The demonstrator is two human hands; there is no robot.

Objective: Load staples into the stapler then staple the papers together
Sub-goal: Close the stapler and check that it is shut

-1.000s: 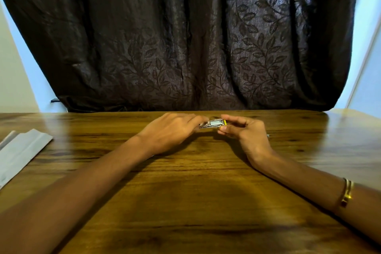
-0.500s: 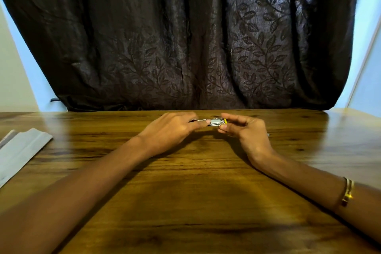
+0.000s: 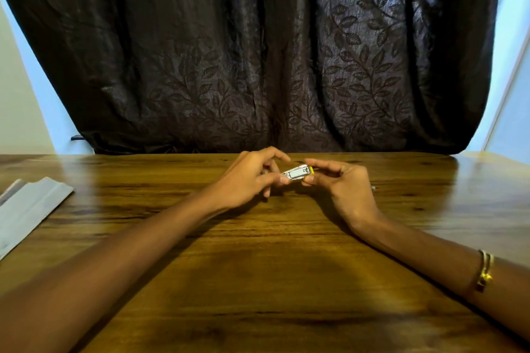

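Stapler (image 3: pixel 297 173) lying left-right, yellow end rightward, fingers of left hand (image 3: pixel 249 180) and right hand (image 3: pixel 344 183) pinching its ends

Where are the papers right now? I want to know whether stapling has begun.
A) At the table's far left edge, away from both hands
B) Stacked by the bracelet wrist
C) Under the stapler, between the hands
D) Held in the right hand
A: the papers lie at the table's left edge, while the left hand and right hand hold the small stapler at centre.
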